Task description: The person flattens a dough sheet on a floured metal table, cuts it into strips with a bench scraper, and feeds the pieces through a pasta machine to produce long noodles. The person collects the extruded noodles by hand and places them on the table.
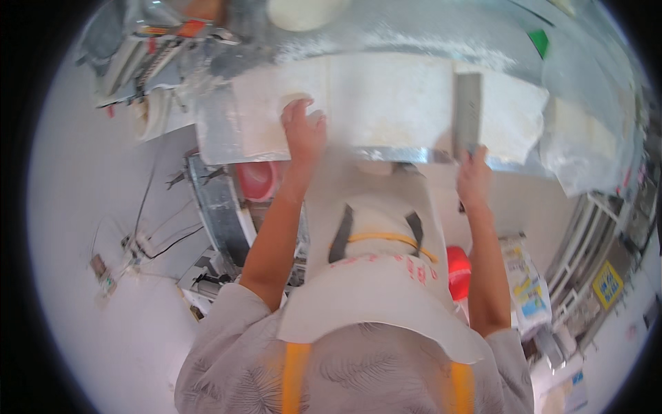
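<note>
A broad, pale sheet that looks like dough (393,103) lies flat across the worktop, with a vertical seam left of its middle. My left hand (305,134) rests over its left part, fingers curved and the thumb apart from them. Under those fingertips shows a small rounded whitish piece (292,100); whether it is loose or part of the sheet, I cannot tell. Closed around a handle, my right hand (474,178) holds a cleaver (468,107) with a long rectangular grey blade. That blade points away from me over the sheet's right part.
Behind the sheet is a floury grey worktop (386,38) with a pale round thing (307,12). Clear plastic (586,148) drapes the right end. Below the edge are a pink basin (258,181), a red container (458,272) and a white rack (576,241). Cables (148,238) hang at left.
</note>
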